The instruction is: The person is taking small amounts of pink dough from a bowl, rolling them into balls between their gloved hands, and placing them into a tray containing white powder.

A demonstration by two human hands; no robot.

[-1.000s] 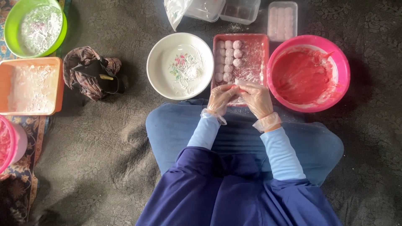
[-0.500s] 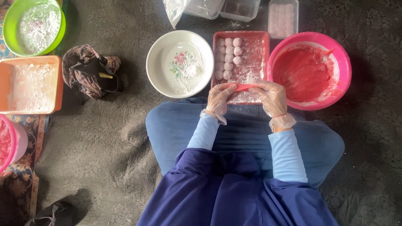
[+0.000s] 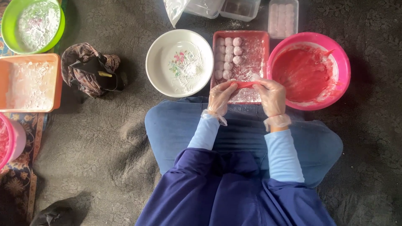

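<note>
Red dough, a stretched strip (image 3: pixel 246 85), spans between your two gloved hands: your left hand (image 3: pixel 220 98) pinches one end, your right hand (image 3: pixel 271 96) pinches the other, over the near edge of the floured red tray (image 3: pixel 264 58). Pale balls (image 3: pixel 228 58) fill the tray's left side; its right half is bare flour. The white plate (image 3: pixel 155 62) sits just beside the tray's left edge, the pink bowl (image 3: pixel 345 71) of red batter against its right. Dark carpet (image 3: pixel 104 134) lies open to your left.

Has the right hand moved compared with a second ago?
Yes. The right hand has shifted toward the pink bowl, stretching the red dough strip.
</note>
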